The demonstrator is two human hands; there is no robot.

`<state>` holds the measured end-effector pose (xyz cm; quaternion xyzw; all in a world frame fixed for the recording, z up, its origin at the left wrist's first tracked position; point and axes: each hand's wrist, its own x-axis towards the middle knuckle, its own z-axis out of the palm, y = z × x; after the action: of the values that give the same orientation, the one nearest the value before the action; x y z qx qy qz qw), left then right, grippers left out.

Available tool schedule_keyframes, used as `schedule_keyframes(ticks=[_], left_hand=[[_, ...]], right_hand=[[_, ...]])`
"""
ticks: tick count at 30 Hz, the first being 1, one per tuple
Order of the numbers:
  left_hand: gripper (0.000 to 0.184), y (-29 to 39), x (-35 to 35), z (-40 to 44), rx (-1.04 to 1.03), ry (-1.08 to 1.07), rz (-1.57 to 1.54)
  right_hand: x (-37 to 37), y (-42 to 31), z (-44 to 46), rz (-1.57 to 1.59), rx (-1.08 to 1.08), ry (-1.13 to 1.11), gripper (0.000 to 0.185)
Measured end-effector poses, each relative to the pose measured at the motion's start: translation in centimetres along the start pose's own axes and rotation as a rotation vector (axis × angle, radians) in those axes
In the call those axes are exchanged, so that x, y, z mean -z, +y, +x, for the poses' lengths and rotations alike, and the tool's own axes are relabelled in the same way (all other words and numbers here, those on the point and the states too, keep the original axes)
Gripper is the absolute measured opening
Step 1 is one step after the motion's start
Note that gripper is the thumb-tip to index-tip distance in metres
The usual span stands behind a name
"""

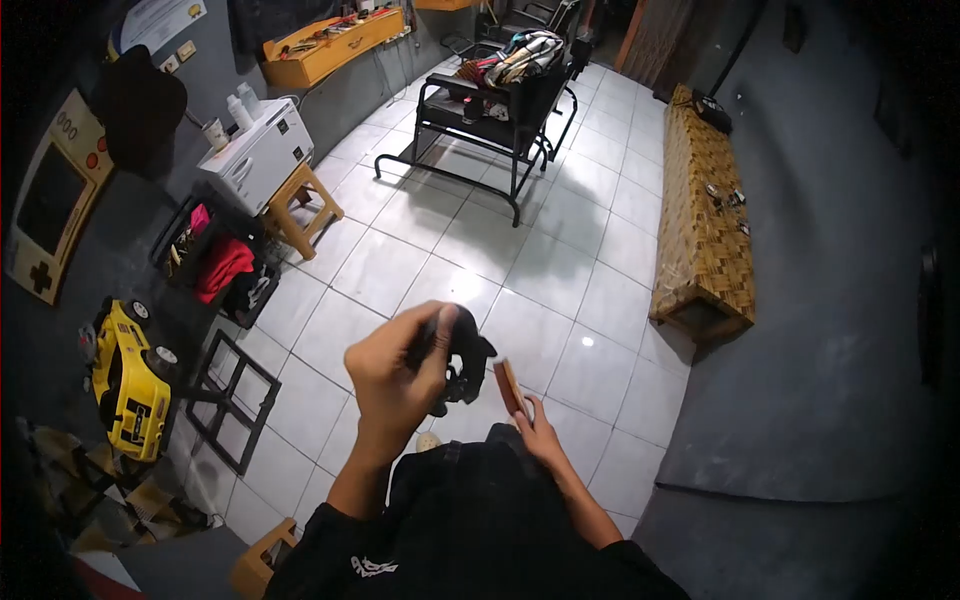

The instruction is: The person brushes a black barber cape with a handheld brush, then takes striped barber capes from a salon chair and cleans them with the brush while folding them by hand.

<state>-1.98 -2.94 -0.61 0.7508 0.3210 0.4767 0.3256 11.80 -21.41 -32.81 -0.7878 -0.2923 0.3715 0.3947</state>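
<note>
Raised in front of my chest, my left hand (405,365) has its fingers wrapped round a black curved object (465,355) with gaps in its lower part; what it is exactly I cannot make out. Lower and to the right, my right hand (540,430) grips the lower end of a flat brown brush-like piece (509,387), which points up and to the left. The black object and the brown piece are close together but apart. Tiled floor lies beneath both hands.
A black metal chair (490,125) with bundled cloth stands ahead. On the left are a white cabinet (258,155), a wooden stool (303,210), a black frame (232,400) and a yellow toy car (130,380). A long woven bench (704,210) lines the right wall.
</note>
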Motion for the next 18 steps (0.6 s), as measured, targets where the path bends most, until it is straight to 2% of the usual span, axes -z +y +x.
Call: schedule_keyframes(ticks=[2, 3, 4, 6, 7, 8, 10, 13, 16, 18], left_hand=[[0.009, -1.7, -0.4, -1.3, -0.031, -0.071, -0.008], [0.013, -2.4, -0.5, -2.1, -0.04, -0.143, -0.03], [0.011, -2.0, -0.4, -2.5, 0.025, -0.231, -0.071], [0.006, -3.7, -0.5, -3.8, -0.067, -0.399, 0.04], [0.011, -5.0, -0.7, -4.9, -0.021, -0.509, 0.014], [0.017, -5.9, -0.6, -5.8, 0.025, -0.615, -0.014], [0.023, -6.3, -0.1, -6.7, 0.025, -0.635, 0.001], [0.032, -10.0, 1.3, -9.0, 0.056, -0.648, 0.123], [0.035, -11.4, 3.2, -10.5, 0.165, -0.648, 0.263], [0.036, -11.9, 3.8, -12.1, 0.184, -0.623, 0.261]], right_hand=[[0.8, -6.9, -0.7, 0.084, 0.084, -0.029, 0.058], [1.1, -9.5, -1.1, 0.091, 0.101, -0.047, 0.062], [1.1, -11.8, -1.7, 0.152, 0.163, -0.039, 0.064], [1.2, -15.9, -3.1, 0.264, 0.286, -0.032, 0.069], [1.1, -17.8, -4.0, 0.214, 0.307, 0.006, 0.085], [0.6, -18.9, -4.6, -0.014, 0.471, 0.171, 0.071], [-1.0, -17.2, -4.1, -0.114, 0.532, 0.224, 0.051], [-2.1, -16.3, -4.1, -0.272, 0.451, 0.246, 0.031], [-2.7, -16.7, -4.3, -0.382, 0.251, 0.198, 0.024], [-3.8, -16.7, -4.3, -0.473, 0.196, 0.175, 0.025]])
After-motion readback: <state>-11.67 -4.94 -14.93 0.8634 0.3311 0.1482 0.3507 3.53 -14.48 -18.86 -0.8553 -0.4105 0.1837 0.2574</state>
